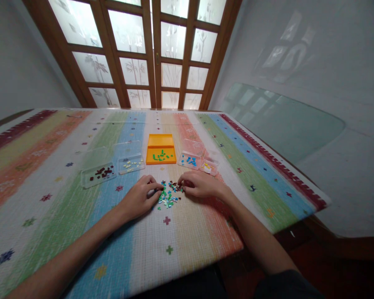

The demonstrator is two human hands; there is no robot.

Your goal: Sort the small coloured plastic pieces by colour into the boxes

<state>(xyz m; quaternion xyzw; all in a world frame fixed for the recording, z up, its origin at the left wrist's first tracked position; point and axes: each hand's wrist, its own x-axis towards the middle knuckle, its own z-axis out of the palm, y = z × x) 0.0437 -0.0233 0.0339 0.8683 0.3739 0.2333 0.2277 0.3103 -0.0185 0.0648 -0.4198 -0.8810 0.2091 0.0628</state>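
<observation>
A loose pile of tiny building bricks (pixel 167 200), green, blue, white and dark brown, lies on the striped tablecloth between my hands. My left hand (pixel 143 193) rests at the pile's left edge, thumb and forefinger drawn together in a pinch; whatever is between the tips is too small to make out. From the right, my right hand (pixel 199 185) reaches to the brown bricks (pixel 175 187) at the pile's upper right. Its fingers are curled and closed, and their tips partly hide what they touch.
Beyond the pile stands an open orange case (pixel 160 162) with green bricks. To its left are clear boxes with pale yellow bricks (pixel 132 165) and brown bricks (pixel 101 173). On its right, clear boxes hold blue bricks (pixel 189 160) and yellow and white pieces (pixel 207 167).
</observation>
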